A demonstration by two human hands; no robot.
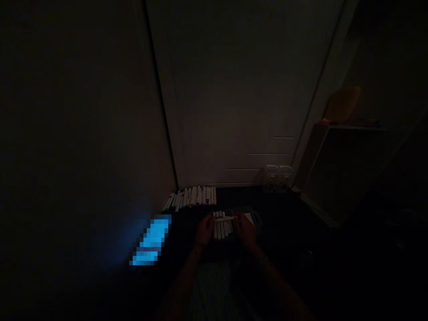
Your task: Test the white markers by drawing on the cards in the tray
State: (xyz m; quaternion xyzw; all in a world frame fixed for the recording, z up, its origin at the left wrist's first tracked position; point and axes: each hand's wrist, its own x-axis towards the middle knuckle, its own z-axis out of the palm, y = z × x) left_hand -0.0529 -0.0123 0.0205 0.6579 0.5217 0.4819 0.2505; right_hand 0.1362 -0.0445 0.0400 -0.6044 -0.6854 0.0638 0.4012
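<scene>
In dim light, a white marker [226, 219] lies crosswise between my two hands. My left hand [204, 229] pinches its left end, and my right hand [246, 229] has its fingers closed at the other end. Below it, several white markers [221, 230] stand side by side in an open clear plastic case [258, 218]. The case's handle shows just right of my right hand. Part of the case is hidden by my hands.
A row of several loose white markers [192, 197] lies along the back left. Two clear cases [277, 178] stand against the panel at the back right. A glowing, pixelated blue screen [152, 240] is at the left, and a cabinet [344, 169] at the right.
</scene>
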